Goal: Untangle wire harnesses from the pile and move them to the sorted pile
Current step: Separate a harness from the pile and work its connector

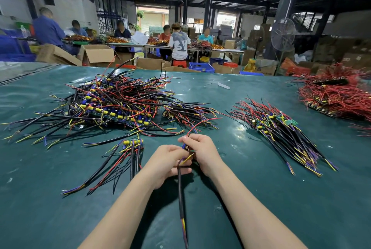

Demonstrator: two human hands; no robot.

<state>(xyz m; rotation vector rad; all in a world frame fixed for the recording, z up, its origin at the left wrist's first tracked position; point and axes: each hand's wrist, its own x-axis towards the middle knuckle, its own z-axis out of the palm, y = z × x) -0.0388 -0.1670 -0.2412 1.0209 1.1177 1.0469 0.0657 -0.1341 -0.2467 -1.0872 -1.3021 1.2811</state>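
Both hands, left hand (170,161) and right hand (200,152), pinch one harness (181,184), likely freeing it; tangled pile (112,102) beyond-left, sorted pile (281,128) right.

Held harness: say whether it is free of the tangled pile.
Free, it seems: left hand and right hand grip the harness, its black cable trailing toward the viewer, away from the pile.

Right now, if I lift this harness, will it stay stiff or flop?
Probably floppy: its black cable bends sharply at the left hand. Likely light: only thin wires and small parts. Its loose red wire, above the right hand, may snag the pile.
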